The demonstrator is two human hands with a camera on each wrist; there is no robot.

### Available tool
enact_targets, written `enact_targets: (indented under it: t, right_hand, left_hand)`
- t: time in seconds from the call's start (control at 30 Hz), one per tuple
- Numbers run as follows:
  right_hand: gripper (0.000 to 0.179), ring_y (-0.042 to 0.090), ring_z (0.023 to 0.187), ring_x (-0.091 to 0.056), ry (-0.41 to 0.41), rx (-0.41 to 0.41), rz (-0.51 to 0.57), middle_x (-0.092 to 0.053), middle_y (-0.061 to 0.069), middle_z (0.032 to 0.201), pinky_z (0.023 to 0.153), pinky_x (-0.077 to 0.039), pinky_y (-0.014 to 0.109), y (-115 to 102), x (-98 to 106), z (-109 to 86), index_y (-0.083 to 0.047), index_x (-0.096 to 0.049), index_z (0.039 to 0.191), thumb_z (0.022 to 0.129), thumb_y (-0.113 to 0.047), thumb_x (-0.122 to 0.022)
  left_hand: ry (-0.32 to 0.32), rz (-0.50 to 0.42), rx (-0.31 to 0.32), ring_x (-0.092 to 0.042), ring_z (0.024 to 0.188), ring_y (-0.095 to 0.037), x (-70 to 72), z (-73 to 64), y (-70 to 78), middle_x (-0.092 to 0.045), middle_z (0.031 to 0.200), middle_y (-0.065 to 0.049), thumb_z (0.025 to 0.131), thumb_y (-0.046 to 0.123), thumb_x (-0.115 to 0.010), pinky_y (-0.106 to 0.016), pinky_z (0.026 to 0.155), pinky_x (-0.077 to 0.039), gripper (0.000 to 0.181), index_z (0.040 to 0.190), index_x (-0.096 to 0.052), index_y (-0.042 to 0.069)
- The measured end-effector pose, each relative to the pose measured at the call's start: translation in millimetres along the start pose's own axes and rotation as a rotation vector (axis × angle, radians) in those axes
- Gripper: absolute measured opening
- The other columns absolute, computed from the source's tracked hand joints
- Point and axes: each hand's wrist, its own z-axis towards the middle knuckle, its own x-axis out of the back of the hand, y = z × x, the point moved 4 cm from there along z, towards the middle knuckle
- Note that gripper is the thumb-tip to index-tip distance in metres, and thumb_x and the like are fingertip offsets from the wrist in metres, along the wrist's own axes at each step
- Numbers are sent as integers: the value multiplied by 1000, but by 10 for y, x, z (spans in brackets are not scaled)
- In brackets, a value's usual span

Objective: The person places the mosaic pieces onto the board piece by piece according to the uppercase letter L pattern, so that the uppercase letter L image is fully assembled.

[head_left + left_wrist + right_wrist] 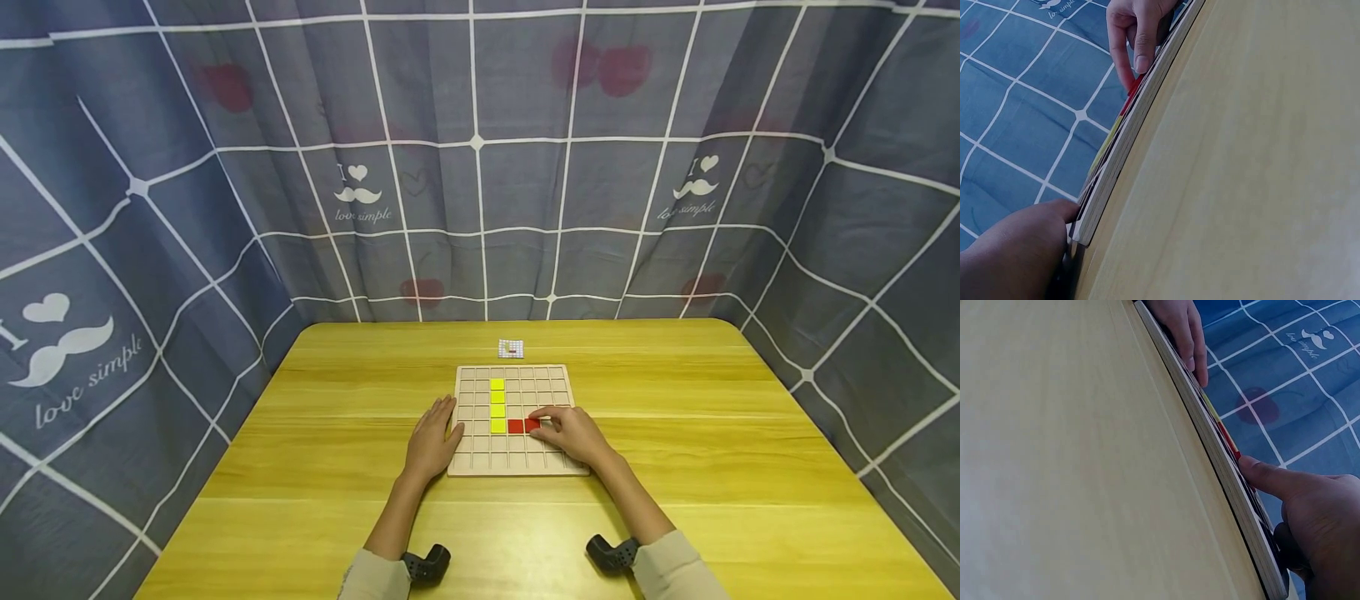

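Note:
A square wooden grid board (517, 465) lies flat on the table. Several yellow square tiles (498, 397) form a straight column on it. At the column's near end, two red square tiles (515, 426) sit side by side to the right. My right hand (576, 435) pinches the right-hand red tile (532, 424) between thumb and fingers, level with the board's surface. Along the board's left edge rests my left hand (431, 442), fingers extended and thumb at the rim. In the left wrist view, the right thumb (1142, 62) touches the red piece.
A small card with a printed grid (511, 348) lies just beyond the board. The yellow wood-grain table (337, 467) extends around it on all sides. Dark checked curtains (525, 192) hang behind and at both sides. Each wrist wears a black camera mount (427, 565).

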Motion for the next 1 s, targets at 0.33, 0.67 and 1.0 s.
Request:
enact_targets:
  t: [0.33, 0.67, 1.0]
  right_hand:
    - [23, 1, 43, -21, 8, -11, 28, -34, -12, 48, 41, -21, 18, 53, 18, -15, -20, -71, 101, 81, -32, -71]
    - [25, 1, 41, -17, 74, -56, 132, -28, -10, 46, 38, -22, 20, 122, 209, -86, -15, -71, 103, 84, -31, -68]
    - [17, 4, 39, -21, 435, -109, 41, -32, -7, 46, 35, -21, 21, 300, 805, -164, -12, -72, 97, 85, -23, -68]
  left_hand:
    - [-12, -1, -2, -27, 134, -29, -25, 26, 15, -36, 144, -15, 95, 27, -50, -43, 111, -19, 52, 139, -39, 1]
    - [1, -31, 5, -29, 133, -32, -13, 38, 13, -38, 142, -16, 93, 23, -54, -45, 110, -21, 52, 137, -41, -1]
    - [-150, -478, 243, -26, 133, -37, 250, 107, -186, -32, 144, -20, 96, 30, -49, -52, 107, -23, 59, 144, -28, 3]
